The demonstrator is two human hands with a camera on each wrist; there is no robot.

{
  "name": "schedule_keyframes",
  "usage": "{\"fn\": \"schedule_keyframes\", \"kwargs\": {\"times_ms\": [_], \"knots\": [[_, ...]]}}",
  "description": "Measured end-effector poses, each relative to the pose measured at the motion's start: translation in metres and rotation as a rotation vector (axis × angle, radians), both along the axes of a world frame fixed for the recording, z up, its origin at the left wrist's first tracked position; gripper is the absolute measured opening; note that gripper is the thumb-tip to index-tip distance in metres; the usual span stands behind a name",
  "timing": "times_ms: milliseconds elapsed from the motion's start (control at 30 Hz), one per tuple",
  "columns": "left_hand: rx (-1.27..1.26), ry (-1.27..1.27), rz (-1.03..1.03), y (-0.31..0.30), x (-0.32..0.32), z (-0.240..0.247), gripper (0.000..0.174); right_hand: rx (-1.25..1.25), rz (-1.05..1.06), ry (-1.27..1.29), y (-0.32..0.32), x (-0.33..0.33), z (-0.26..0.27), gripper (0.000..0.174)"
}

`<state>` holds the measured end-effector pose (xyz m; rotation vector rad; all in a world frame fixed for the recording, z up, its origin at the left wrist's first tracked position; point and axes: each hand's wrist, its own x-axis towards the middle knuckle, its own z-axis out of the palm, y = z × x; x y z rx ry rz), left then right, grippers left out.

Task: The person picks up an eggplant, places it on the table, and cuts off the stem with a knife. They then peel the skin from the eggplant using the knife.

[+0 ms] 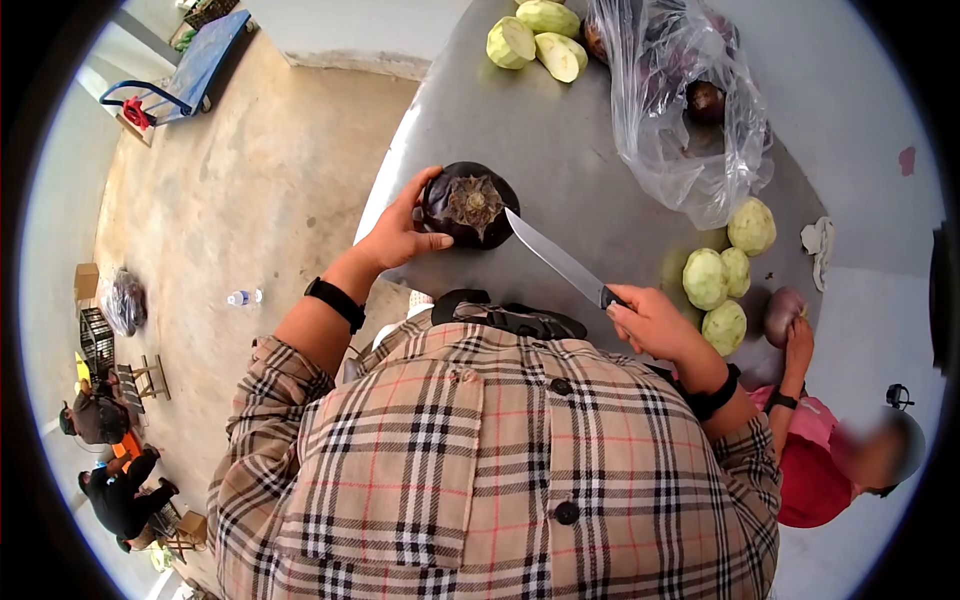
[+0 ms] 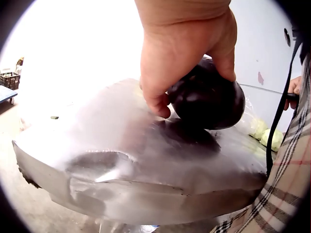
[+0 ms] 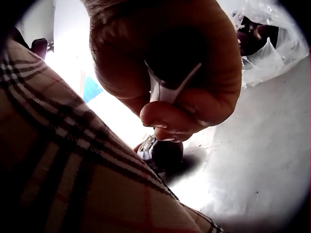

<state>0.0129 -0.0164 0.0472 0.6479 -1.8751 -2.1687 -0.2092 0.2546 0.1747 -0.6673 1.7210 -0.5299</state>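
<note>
A round, dark purple eggplant (image 1: 470, 205) is on the metal table near its left edge, its brown star-shaped stem end facing up. My left hand (image 1: 400, 228) grips it from the left, thumb on the near side and fingers round the far side. In the left wrist view, the eggplant (image 2: 209, 99) shows glossy skin under the hand (image 2: 187, 53). My right hand (image 1: 655, 322) holds a kitchen knife (image 1: 555, 255) by its dark handle. The blade slants up and left, its tip right by the eggplant's right side. In the right wrist view, curled fingers (image 3: 170, 116) wrap the handle.
Peeled pale green eggplants (image 1: 705, 280) lie at the right, with others (image 1: 512, 43) at the far side. A clear plastic bag (image 1: 670, 120) holds dark eggplants. At right, another person's hand (image 1: 798, 350) touches a purple eggplant (image 1: 785, 315). A blue cart (image 1: 195, 65) stands on the floor.
</note>
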Motion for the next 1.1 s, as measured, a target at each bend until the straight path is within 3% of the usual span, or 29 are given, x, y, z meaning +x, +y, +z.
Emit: {"fn": "schedule_keyframes", "kwargs": {"times_ms": [467, 767, 1100], "knots": [[-0.036, 0.049, 0.023, 0.001, -0.001, -0.005, 0.094, 0.025, 0.069, 0.141, -0.01, 0.001, 0.008, 0.017], [-0.465, 0.059, 0.15, 0.011, 0.0, -0.024, 0.104, -0.064, 0.139, 0.378, -0.013, 0.021, 0.003, 0.032], [-0.514, 0.018, 0.237, 0.023, -0.003, -0.026, 0.099, -0.099, 0.101, 0.568, -0.008, 0.042, -0.015, 0.037]]}}
